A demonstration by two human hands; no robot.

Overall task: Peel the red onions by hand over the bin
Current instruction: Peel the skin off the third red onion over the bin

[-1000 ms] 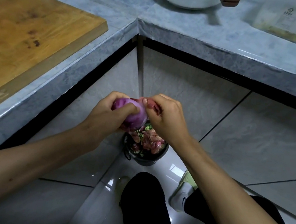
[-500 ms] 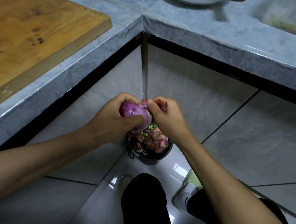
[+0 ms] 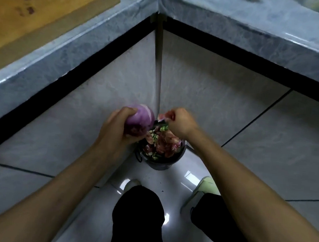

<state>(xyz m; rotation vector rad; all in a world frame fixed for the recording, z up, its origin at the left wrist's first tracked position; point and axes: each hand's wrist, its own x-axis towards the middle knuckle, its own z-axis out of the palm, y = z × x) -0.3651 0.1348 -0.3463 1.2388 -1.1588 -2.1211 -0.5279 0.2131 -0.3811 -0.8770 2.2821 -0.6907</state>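
Observation:
My left hand point(image 3: 117, 128) grips a purple red onion point(image 3: 140, 119), mostly peeled and glossy, just left of and above the bin. My right hand point(image 3: 182, 123) is a short way to the right of the onion and pinches a strip of reddish onion skin point(image 3: 165, 116) over the bin. The small dark bin point(image 3: 162, 163) stands on the floor in the corner under the counter, filled with pinkish onion skins and some green scraps.
A grey stone counter point(image 3: 244, 19) runs in an L above the bin, with a wooden cutting board point(image 3: 35, 3) on its left part. Tiled cabinet fronts close the corner. My dark-trousered legs and a light shoe point(image 3: 205, 186) are on the glossy floor below.
My right hand has pulled away to the right with a strip of skin, so the two hands are now apart. The view has tilted down, and the bowl on the counter is out of sight.

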